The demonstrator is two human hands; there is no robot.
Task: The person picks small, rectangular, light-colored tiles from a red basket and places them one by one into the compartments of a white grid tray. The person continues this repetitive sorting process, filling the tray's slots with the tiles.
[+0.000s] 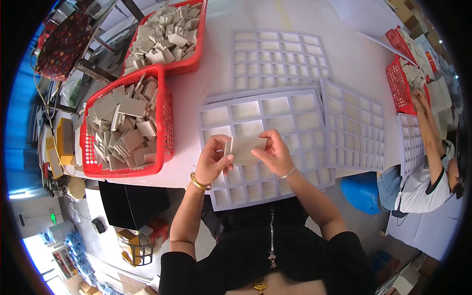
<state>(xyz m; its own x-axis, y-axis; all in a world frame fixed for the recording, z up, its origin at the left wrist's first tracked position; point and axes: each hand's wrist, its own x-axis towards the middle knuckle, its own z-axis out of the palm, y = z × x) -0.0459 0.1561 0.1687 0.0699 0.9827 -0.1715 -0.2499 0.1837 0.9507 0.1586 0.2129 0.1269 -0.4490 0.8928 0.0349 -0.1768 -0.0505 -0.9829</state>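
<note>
Blue stool (360, 192) right, blue curtain (27, 96) far left.

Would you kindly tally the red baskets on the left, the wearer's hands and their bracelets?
Red baskets, near basket and far basket: 2
Hands, left hand and right hand: 2
Bracelets, gold-coloured bracelet and silver-coloured bracelet: 2
Total: 6

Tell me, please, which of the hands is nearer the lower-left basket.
Left: the left hand is right of the basket, apart from it; the right hand is farther right.
</note>
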